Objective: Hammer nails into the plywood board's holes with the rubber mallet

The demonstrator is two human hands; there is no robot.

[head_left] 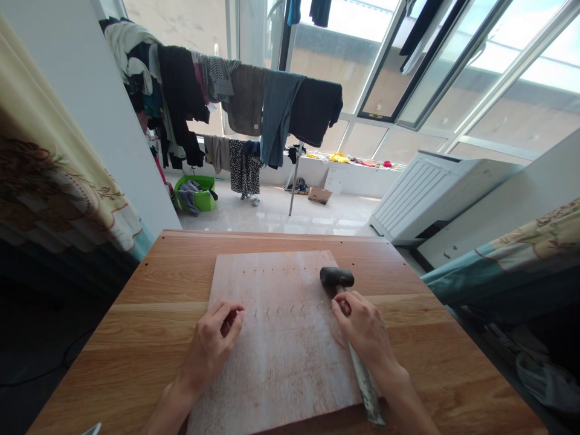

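Note:
A thin pale board (276,374) lies on the wooden table. Several small nails (278,310) stand or lean in a row across its middle, and dark dots run along its far part. My left hand (215,335) is over the board's left side, thumb and fingers curled together in a pinch; what they hold, if anything, is too small to see. At the right edge lies a black-headed mallet (336,277), its worn handle reaching past the board's near edge. Above that handle, my right hand (365,329) is closed, thumb and finger tips together; their contents are hidden.
The wooden table (435,350) has small dark holes near its far corners. Beyond it, clothes hang on a drying rack (290,199), and a green basin (206,193) holds cloth on the floor. Curtains (72,181) flank the table. A white ribbed appliance (421,193) stands right, near the windows.

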